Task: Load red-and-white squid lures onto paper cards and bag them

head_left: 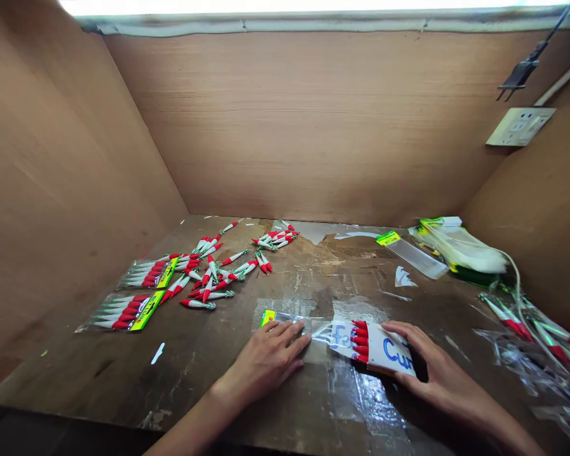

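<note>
The right hand [432, 364] has its fingers pinching the white holder [392, 349] with red-tipped lures [360, 342]. Left of this holder, the left hand [272, 354] lies, fingers slightly spread, on a clear bag [268, 317]. Farther left, two packets [145, 310] are already filled; many loose lures [209, 278] are unpacked.

The worn bench [123, 386] carries loose red-and-white lures [210, 269] left of centre, two filled lure packets [133, 310] further left, a clear bag [287, 316] at near centre, stacked bags [472, 247] far right, more lures [553, 335] near right.
</note>
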Demonstrator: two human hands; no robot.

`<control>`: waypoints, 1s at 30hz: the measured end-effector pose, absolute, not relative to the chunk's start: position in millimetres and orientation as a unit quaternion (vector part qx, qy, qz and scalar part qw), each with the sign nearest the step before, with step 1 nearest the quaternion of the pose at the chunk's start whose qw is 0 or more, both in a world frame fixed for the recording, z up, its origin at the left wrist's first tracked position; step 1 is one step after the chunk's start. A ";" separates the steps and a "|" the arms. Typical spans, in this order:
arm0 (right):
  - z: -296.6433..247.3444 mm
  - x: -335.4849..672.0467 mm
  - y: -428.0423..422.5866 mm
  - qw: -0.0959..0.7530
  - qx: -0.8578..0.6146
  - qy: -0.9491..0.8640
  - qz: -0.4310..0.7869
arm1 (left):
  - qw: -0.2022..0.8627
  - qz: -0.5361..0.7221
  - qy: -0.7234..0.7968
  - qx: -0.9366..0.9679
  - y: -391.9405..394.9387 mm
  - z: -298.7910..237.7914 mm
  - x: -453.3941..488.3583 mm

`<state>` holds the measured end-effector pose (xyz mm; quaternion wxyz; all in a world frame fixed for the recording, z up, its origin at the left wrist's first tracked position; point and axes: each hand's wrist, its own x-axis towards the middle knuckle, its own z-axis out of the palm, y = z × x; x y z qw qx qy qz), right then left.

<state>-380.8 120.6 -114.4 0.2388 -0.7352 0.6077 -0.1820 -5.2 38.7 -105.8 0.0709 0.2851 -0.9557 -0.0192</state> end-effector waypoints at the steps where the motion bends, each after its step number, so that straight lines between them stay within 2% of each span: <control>1: -113.9 -380.6 120.9 0.239 -0.735 0.607 -0.184 | 0.068 -0.027 -0.954 0.290 41.1 -105.1 -5.2; 6: -113.8 -369.4 121.7 0.242 -0.756 0.584 -0.170 | 0.085 -0.066 -0.937 0.332 54.6 -100.6 -22.1; 18: -119.5 -353.4 130.2 0.212 -0.787 0.555 -0.168 | 0.263 -0.168 -0.855 0.414 92.1 -132.7 -66.9; 25: -123.8 -349.5 139.8 0.201 -0.783 0.565 -0.164 | 0.285 -0.160 -0.857 0.399 104.6 -139.9 -71.2; 30: -124.0 -356.3 146.5 0.217 -0.780 0.565 -0.159 | 0.319 -0.200 -0.831 0.410 103.4 -142.0 -70.3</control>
